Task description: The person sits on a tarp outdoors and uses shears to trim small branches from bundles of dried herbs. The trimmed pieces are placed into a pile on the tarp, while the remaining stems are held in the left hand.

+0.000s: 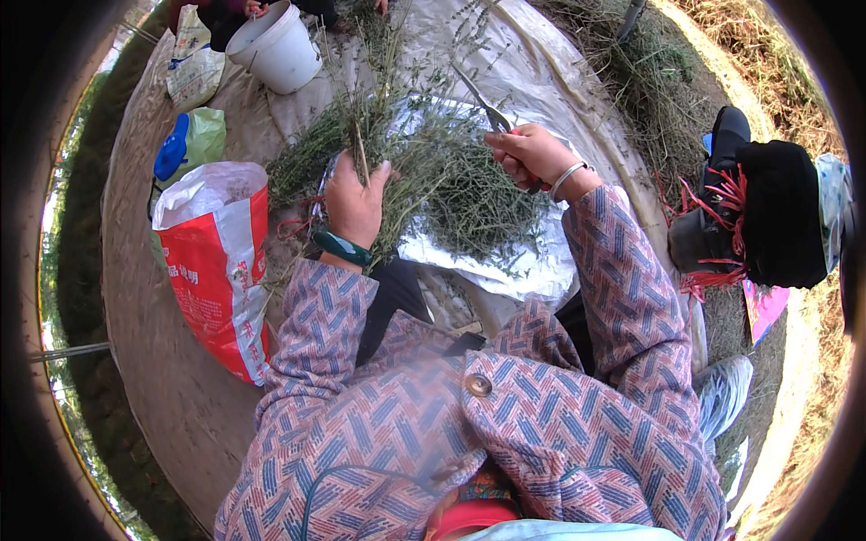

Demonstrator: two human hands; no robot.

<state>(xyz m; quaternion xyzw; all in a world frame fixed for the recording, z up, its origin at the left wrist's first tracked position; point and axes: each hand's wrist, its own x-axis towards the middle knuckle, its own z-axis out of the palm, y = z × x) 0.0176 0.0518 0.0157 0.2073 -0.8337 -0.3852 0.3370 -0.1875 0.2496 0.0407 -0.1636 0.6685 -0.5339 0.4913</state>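
Upright in my left hand (355,203) is a bunch of dried herb stalks (369,111), gripped near the thick stem ends; leafy sprigs hang over to the right. My right hand (534,159) grips the red handles of a pair of scissors (497,118), whose blades point up and to the left, apart from the bunch. Between and below my hands, a heap of cut green sprigs (484,209) lies on a silvery sheet (467,260). More leafy stalks (308,155) rest on the ground sheet left of the bunch.
A red and white woven sack (216,270) stands at left, near a green bag (203,138) with a blue item (171,149). A white bucket (281,51) is at the far side, by another person's hand (254,8). At right are a black stool (778,213) and dried plants (643,88).
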